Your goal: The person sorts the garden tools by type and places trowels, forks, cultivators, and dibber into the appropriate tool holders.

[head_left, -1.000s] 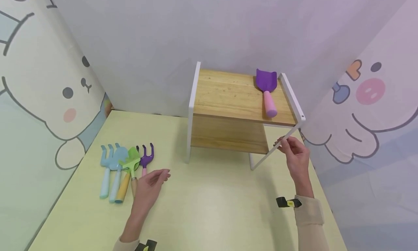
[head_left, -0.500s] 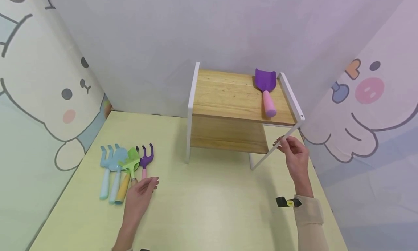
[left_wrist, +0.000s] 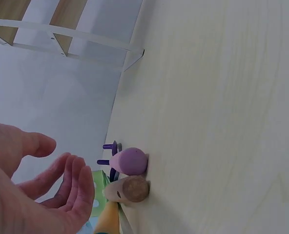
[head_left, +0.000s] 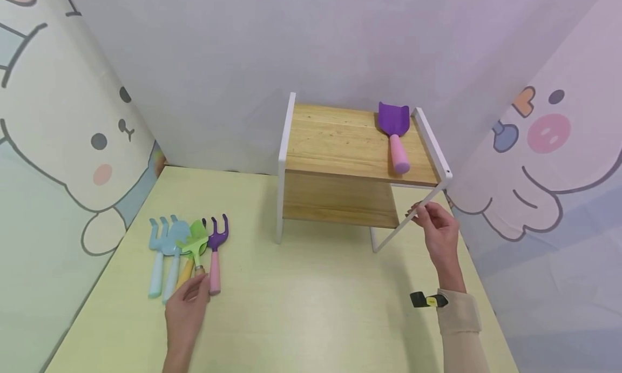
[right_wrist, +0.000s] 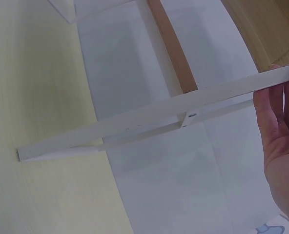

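My left hand [head_left: 183,311] is over the wooden handle [left_wrist: 134,189] of a light green hand rake [head_left: 196,245], thumb and fingers spread apart in the left wrist view. Beside that rake lie a purple hand fork [head_left: 215,278] with a pink handle and a green trowel [head_left: 184,273] with a yellow handle, partly covered. My right hand [head_left: 441,234] grips the slanted white front leg [right_wrist: 154,114] of a two-tier wooden shelf [head_left: 335,138], fingers curled around the bar. On the shelf's top board rests a purple scoop [head_left: 394,119] with a pink handle.
Left of the green tools lie a pale blue rake [head_left: 156,265] and a pale blue shovel [head_left: 172,276]. The pale yellow table [head_left: 301,308] carries everything. A grey backdrop [head_left: 218,65] stands behind, with printed cartoon panels on both sides.
My left hand has moved left and down from beside the purple fork to the wooden handle, uncovering the fork's pink handle. My right hand stays on the shelf leg.
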### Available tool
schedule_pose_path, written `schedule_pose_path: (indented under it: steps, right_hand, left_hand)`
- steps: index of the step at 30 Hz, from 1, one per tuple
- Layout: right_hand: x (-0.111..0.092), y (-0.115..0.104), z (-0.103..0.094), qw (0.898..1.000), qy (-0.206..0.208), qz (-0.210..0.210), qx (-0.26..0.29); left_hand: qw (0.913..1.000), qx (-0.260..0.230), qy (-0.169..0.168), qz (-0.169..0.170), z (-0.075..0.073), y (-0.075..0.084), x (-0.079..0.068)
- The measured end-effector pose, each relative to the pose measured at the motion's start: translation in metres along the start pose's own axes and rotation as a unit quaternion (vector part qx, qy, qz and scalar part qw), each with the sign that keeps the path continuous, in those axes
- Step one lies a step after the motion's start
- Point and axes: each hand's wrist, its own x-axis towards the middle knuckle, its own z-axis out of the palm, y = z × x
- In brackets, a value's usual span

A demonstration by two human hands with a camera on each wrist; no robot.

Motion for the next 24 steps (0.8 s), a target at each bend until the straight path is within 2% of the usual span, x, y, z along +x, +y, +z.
schedule_pose_path:
  steps: [4,8,17,24]
  right_hand:
    - [0.0,0.0,-0.001,1.0,0.001,0.001,0.004]
    - [0.0,0.001,-0.001,1.0,-0.002,0.002,-0.005]
    - [0.0,0.0,-0.001,1.0,0.002,0.003,0.003]
    - [0.0,0.0,-0.001,1.0,0.0,0.003,0.005]
  left_hand:
    - [0.9995,0.021,0.008,-0.023,-0.004,-0.007,0.002]
    - [0.9981,0.05,0.0,-0.036,-0.004,-0.012,0.004]
    - [0.9975,0.058,-0.004,-0.04,0.002,-0.017,0.007]
    - [0.9964,0.083,0.003,-0.02,0.005,-0.019,0.009]
